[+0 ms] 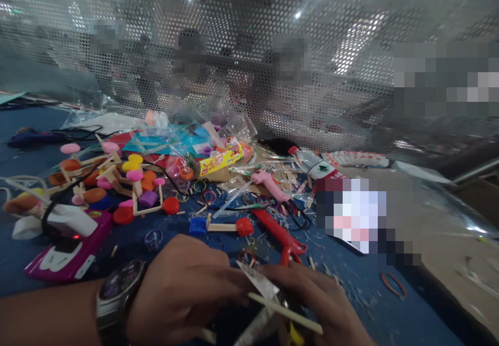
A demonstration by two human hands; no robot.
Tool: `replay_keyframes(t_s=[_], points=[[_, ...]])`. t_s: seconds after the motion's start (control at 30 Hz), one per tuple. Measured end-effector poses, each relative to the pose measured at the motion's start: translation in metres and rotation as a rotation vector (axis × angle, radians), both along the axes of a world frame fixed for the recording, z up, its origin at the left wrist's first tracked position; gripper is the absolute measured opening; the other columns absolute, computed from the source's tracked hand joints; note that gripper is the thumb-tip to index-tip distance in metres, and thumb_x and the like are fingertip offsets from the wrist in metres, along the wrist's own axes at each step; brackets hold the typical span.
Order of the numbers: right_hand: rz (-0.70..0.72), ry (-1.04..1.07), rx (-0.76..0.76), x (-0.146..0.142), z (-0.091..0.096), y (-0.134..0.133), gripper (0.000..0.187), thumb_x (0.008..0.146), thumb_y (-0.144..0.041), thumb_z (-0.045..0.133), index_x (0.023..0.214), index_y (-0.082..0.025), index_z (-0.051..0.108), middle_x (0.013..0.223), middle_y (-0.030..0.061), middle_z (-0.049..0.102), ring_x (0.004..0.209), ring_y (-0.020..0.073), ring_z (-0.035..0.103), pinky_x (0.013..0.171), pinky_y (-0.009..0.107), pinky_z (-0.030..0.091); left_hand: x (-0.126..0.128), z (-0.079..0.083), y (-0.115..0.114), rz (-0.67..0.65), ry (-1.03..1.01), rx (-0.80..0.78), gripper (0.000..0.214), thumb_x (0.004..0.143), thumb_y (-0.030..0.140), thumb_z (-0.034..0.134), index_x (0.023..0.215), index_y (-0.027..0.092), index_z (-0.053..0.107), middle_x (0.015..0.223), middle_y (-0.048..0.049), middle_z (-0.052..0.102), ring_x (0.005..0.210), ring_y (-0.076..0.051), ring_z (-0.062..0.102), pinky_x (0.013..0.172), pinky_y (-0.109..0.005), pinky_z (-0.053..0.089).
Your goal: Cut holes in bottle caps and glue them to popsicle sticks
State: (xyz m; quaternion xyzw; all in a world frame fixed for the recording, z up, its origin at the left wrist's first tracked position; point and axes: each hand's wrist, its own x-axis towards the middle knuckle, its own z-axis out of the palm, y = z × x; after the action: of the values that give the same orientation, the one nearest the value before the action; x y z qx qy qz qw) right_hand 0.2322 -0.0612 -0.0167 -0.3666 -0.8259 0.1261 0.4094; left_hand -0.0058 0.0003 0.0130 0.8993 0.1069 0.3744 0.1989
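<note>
My left hand [183, 286], with a watch [120, 286] at its wrist, is closed at the bottom centre, its fingertips pointing right. Opposite it, my right hand [322, 296] curls around what look like scissors, whose pale, smeared blades [259, 280] spread apart toward the left. A thin wooden stick [288, 313] slants across the blades between both hands, one end close to my left fingertips. Which fingers grip the stick is hidden. A small yellow piece [296, 334] shows below it. Just beyond lie a red-handled tool [278, 231] and a stick piece with blue and red ends [222, 227].
A pink glue gun [271, 185] lies mid-table, with a bottle [315, 165] behind it. Stick-and-cap assemblies [134, 180] and a purple box with a plug [68, 252] are at left. A phone [353, 221] is at right. A perforated metal screen [241, 70] stands behind.
</note>
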Motion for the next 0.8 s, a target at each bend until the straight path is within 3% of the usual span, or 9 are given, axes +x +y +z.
replay_keyframes(t_s=[0.2,0.33,0.43,0.53,0.67,0.8], points=[[0.047,-0.037,-0.195,0.001,0.009,0.0,0.049,0.079,-0.016,0.06,0.127,-0.025,0.058,0.09,0.0023,0.077,0.07,0.0158,0.074,0.061,0.024,0.059,0.001,-0.002,-0.001,-0.056,-0.048,-0.157,0.02,0.1,0.015,0.049,0.089,0.016,0.065,0.064,-0.0003,0.061,0.053,-0.011,0.052,0.05,-0.025,0.034],[0.071,-0.003,-0.285,0.001,0.01,-0.004,0.053,0.079,-0.015,0.062,0.13,-0.026,0.058,0.1,0.004,0.077,0.079,0.0183,0.075,0.069,0.027,0.061,0.005,0.0,-0.002,-0.006,-0.08,-0.121,0.025,0.101,0.016,0.048,0.082,0.016,0.064,0.058,0.0021,0.058,0.049,-0.01,0.049,0.05,-0.025,0.034],[0.07,0.11,-0.477,0.0,0.007,-0.008,0.046,0.085,-0.025,0.064,0.131,-0.028,0.06,0.103,0.0066,0.074,0.088,0.0225,0.071,0.073,0.031,0.059,0.006,0.001,-0.004,0.072,-0.038,-0.11,0.028,0.103,0.02,0.047,0.08,0.016,0.064,0.058,0.0025,0.059,0.048,-0.01,0.05,0.05,-0.024,0.034],[0.166,0.398,-0.724,0.0,0.003,-0.013,0.054,0.089,-0.046,0.068,0.138,-0.028,0.056,0.096,0.0066,0.064,0.08,0.0196,0.062,0.068,0.029,0.052,0.004,0.001,-0.005,0.156,0.024,-0.208,0.035,0.104,0.023,0.044,0.075,0.015,0.064,0.057,0.0024,0.056,0.048,-0.008,0.05,0.05,-0.021,0.035],[0.269,0.586,-1.075,0.002,0.0,-0.016,0.057,0.087,-0.044,0.074,0.139,-0.033,0.054,0.089,0.0022,0.052,0.071,0.0132,0.046,0.058,0.023,0.039,0.003,0.0,-0.005,0.198,0.023,-0.411,0.034,0.105,0.025,0.043,0.084,0.015,0.069,0.055,0.0059,0.051,0.044,-0.005,0.043,0.046,-0.016,0.032],[0.384,0.688,-1.147,0.003,0.001,-0.012,0.055,0.084,-0.047,0.078,0.133,-0.037,0.055,0.086,-0.0013,0.045,0.064,0.0098,0.033,0.053,0.022,0.026,0.004,-0.001,-0.007,0.174,0.007,-0.573,0.036,0.106,0.028,0.038,0.091,0.016,0.068,0.051,0.0085,0.043,0.041,-0.004,0.038,0.044,-0.013,0.031]])
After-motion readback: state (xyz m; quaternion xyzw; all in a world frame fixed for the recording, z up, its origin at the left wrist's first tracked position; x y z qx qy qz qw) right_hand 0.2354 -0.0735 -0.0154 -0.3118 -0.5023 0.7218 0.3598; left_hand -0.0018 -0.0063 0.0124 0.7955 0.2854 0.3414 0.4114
